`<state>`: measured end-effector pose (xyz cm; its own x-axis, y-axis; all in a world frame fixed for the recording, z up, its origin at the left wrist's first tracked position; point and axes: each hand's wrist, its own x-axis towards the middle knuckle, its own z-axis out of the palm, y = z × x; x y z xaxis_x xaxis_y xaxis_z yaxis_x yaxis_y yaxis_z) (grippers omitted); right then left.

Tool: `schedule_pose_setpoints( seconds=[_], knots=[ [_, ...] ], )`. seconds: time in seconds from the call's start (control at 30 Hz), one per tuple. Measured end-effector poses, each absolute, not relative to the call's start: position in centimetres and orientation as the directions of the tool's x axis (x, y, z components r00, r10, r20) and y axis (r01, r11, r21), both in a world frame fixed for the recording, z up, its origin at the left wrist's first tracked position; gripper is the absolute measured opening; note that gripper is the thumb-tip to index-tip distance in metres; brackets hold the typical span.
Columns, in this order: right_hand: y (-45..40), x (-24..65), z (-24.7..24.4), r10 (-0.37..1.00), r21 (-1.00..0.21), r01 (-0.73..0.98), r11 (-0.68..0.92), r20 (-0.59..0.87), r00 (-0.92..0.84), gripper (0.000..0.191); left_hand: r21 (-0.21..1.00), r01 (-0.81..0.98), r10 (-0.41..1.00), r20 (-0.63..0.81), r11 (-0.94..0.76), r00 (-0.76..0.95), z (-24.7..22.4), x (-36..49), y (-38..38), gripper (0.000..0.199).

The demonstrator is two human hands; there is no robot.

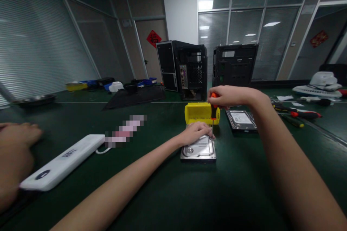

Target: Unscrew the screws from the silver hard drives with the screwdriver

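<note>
An office room used as a workshop is shown. Big glass walls (214, 32) with blinds are seen behind the green table (151, 180). Near its far edge, open computer cases (192, 68) are stood up, and hand tools (303, 114) are laid toward its right side.

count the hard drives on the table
2: the first drive is under the left hand; the second drive lies right of the yellow box. Any behind the arms would be hidden.

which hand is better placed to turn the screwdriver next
Likely the right hand: it grips the upright screwdriver over the nearer hard drive, while the left hand lies on that drive.
</note>
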<state>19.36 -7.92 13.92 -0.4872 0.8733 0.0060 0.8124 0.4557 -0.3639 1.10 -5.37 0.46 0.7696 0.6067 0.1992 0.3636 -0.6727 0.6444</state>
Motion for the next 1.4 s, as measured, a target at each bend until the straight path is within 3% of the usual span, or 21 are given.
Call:
schedule_pose_setpoints(
  seconds=[0.33, 0.5, 0.77, 0.93, 1.0, 1.13, 1.4],
  knots=[
    [-8.6, 18.5, 14.1, 0.878, -0.335, 0.822, 0.46, 0.035, -0.477, 0.033, 0.612, 0.388, 0.596, 0.175, -0.689, 0.783, 0.9, 1.2, -5.7, 0.04],
    [-8.5, 18.4, 14.1, 0.871, -0.311, 0.825, 0.473, 0.026, -0.49, 0.019, 0.63, 0.378, 0.621, 0.217, -0.679, 0.753, 0.6, 1.3, -5.7, 0.041],
    [-9.2, 19.6, 14.6, 0.792, -0.486, 0.717, 0.5, -0.078, -0.605, 0.019, 0.622, 0.381, 0.625, 0.231, -0.684, 0.746, 0.4, 1.1, -5.4, 0.042],
    [-8.3, 18.7, 14.1, 0.877, -0.351, 0.819, 0.454, 0.016, -0.48, 0.029, 0.639, 0.364, 0.606, 0.205, -0.678, 0.769, 0.7, 1.2, -5.4, 0.042],
    [-7.9, 18.4, 13.9, 0.889, -0.293, 0.844, 0.45, 0.06, -0.453, 0.022, 0.647, 0.358, 0.6, 0.196, -0.674, 0.775, 0.7, 1.2, -5.4, 0.042],
    [-8.1, 18.6, 14.0, 0.823, -0.314, 0.768, 0.558, 0.092, -0.56, 0.023, 0.656, 0.358, 0.599, 0.181, -0.664, 0.78, 0.7, 1.3, -5.4, 0.04],
    [-9.2, 18.8, 14.6, 0.725, -0.42, 0.663, 0.62, -0.018, -0.689, 0.035, 0.656, 0.39, 0.633, 0.174, -0.645, 0.754, 0.5, 1.3, -5.4, 0.043]
  ],
)
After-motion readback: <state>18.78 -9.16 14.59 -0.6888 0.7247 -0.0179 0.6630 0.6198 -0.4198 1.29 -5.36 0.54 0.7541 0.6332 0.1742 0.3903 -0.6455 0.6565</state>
